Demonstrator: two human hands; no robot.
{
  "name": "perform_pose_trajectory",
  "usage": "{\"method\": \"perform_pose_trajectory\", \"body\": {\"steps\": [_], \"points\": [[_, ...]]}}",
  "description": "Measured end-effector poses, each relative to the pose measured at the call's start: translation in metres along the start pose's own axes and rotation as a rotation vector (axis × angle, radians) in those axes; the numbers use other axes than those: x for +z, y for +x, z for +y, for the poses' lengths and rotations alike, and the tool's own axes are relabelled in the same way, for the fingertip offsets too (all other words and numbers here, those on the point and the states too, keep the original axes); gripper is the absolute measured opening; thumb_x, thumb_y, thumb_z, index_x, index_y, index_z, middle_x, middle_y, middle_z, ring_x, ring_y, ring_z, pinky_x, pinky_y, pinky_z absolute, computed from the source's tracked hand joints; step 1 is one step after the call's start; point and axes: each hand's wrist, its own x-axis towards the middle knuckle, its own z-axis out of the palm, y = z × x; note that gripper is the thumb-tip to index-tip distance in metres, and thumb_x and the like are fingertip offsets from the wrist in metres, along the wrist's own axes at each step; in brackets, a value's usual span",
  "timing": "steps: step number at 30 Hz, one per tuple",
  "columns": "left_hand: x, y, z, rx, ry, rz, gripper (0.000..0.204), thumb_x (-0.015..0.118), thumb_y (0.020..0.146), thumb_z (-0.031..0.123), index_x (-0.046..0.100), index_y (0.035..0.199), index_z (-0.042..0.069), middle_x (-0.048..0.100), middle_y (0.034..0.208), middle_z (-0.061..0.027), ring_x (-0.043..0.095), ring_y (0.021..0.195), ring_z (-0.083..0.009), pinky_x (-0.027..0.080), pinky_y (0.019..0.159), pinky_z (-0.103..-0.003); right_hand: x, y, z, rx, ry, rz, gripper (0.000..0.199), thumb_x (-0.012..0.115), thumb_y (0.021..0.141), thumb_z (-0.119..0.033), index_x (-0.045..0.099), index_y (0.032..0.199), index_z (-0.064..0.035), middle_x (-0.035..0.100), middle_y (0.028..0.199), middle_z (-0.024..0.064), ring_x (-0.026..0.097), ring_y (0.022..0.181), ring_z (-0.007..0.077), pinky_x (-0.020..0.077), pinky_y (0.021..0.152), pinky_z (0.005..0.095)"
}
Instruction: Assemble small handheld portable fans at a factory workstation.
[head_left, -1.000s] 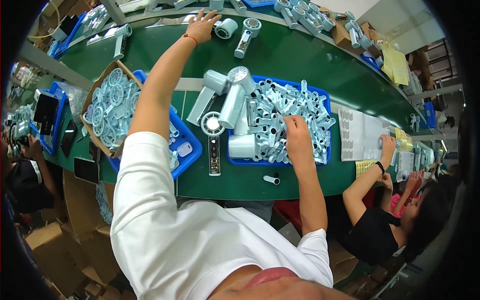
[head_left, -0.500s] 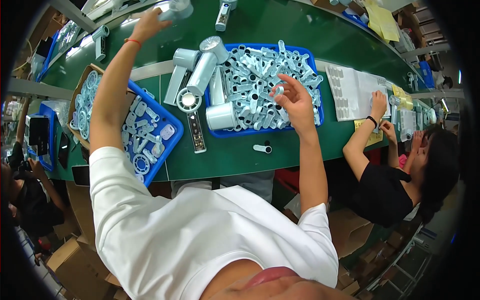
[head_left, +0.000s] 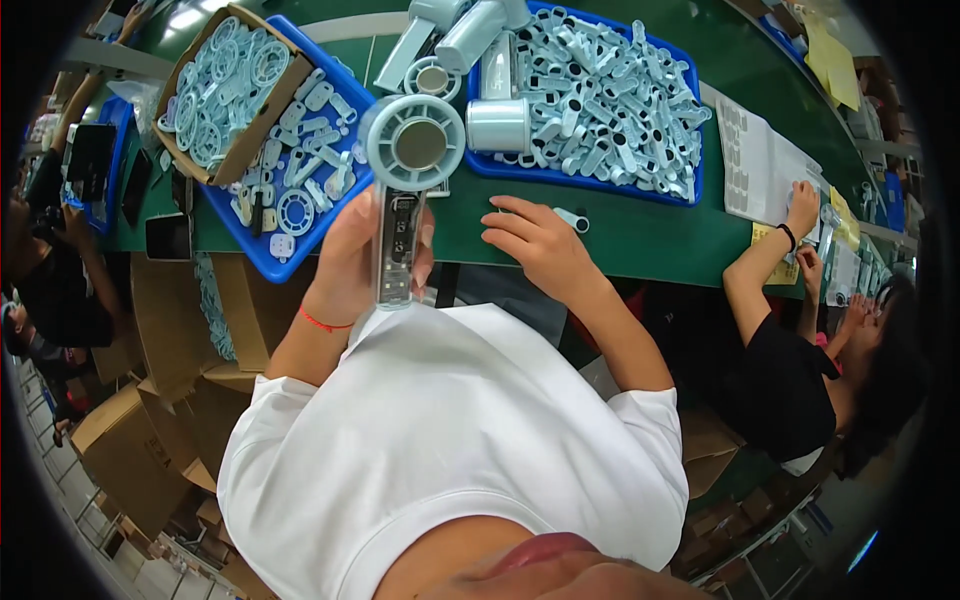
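My left hand point(head_left: 345, 245) is wrapped round the handle of a pale-blue handheld fan point(head_left: 416, 145), held upright close to my chest. Its round spoked head with a grey centre disc faces me, and the open handle shows a circuit board. To its right, my right hand point(head_left: 545, 245) hovers at the table's near edge, fingers stretched and apart, with nothing visible in them. A small pale part point(head_left: 572, 220) lies on the table just beyond that hand. Several more fans, including one with a cylindrical head point(head_left: 498, 125), rest against the tray behind.
A blue tray point(head_left: 600, 190) full of small pale-blue parts stands beyond my right hand. At left, a cardboard box point(head_left: 262, 118) of rings sits over another blue tray point(head_left: 275, 268) of mixed parts. White sheets point(head_left: 745, 165) lie rightward, where a co-worker in black point(head_left: 770, 350) works.
My left hand has come back from the far left of the table and now holds the fan near my chest. My right hand has drawn back from over the tray to the near edge.
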Motion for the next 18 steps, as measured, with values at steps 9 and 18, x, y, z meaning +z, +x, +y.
{"method": "perform_pose_trajectory", "body": {"steps": [9,18], "points": [[-0.020,-0.013,-0.036,-0.014,0.095,0.048,0.060,0.069,0.077,0.028,0.033,0.120,0.008,0.054,0.090,-0.0100,0.061,0.062,-0.0190,0.053,0.051,-0.030,0.016,-0.002,-0.037,0.578,-0.172,0.155,0.030,0.067,0.079,-0.013,0.059,0.107,-0.0050,0.058,0.088,0.0131,0.059,0.072,0.0301,0.0478,0.060,0.0363],[-0.020,-0.007,-0.053,-0.021,0.089,0.056,0.067,0.069,0.080,0.033,0.029,0.128,0.010,0.053,0.096,-0.0093,0.061,0.067,-0.0154,0.051,0.053,-0.028,-0.014,0.011,-0.061,0.699,1.086,0.363,0.034,0.071,0.078,-0.004,0.059,0.109,0.0033,0.066,0.091,0.0097,0.063,0.076,0.0129,0.0515,0.069,0.0249]]}}
